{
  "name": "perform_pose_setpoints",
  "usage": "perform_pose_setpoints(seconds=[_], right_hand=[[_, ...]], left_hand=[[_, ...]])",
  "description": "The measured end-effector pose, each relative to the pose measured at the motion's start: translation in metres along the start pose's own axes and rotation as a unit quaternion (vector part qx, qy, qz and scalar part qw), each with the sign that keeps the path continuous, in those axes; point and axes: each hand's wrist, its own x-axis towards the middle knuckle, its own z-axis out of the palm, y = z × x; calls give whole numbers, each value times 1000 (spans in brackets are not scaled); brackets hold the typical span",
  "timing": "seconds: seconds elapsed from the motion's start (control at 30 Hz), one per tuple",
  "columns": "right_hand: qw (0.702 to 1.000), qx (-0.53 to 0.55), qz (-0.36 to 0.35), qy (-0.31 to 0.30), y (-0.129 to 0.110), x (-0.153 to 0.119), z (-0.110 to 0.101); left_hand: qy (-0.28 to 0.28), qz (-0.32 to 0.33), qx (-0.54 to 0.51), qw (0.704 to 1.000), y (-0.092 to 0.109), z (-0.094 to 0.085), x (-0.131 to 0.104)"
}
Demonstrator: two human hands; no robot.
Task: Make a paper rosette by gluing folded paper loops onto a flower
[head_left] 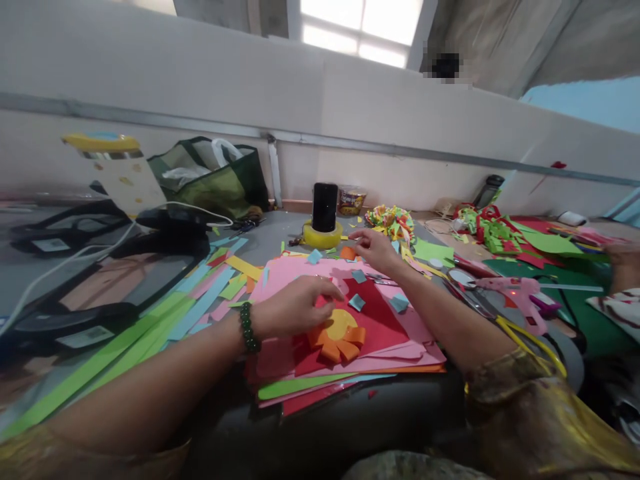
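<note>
My left hand (295,307), with a green bead bracelet at the wrist, reaches over the upper left of a paper flower. Its fingers are loosely bent and apart, and no object shows in them. The flower has a yellow round centre (339,327) and looped orange petals (344,348); my left hand hides part of it. Beneath lies a red paper sheet (383,317) on a stack of pink paper (280,270). My right hand (379,251) hovers at the stack's far edge, fingers apart, beside a small orange paper piece (349,253). Small blue paper pieces (357,302) lie between the hands.
A phone (325,207) stands in a yellow tape roll (323,235). Green and blue paper strips (203,300) spread at left near a green bag (215,180). To the right lie a pink glue gun (520,293), scissors (463,293) and another person's arm (625,263).
</note>
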Motion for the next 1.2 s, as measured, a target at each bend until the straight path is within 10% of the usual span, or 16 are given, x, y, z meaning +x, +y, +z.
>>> perform_pose_setpoints(seconds=[0.2,0.37,0.57,0.73,0.93,1.2], right_hand=[[990,120,-60,-43,-18,-15,-15],[965,197,-154,-74,-41,-39,-9],[945,297,-86,-106,-48,-51,-6],[941,295,-11,-162,-39,-50,-27],[920,236,36,-312,-33,-59,-31],[921,244,13,-303,-32,-63,-21]], left_hand=[[162,-129,-190,960,-15,-6,10],[138,-138,-316,928,-14,-7,11],[152,-108,-322,928,-9,-4,8],[95,-72,-195,974,-4,-2,5],[-121,-39,-1,992,2,-1,-1],[-95,-89,-35,991,6,-4,-2]])
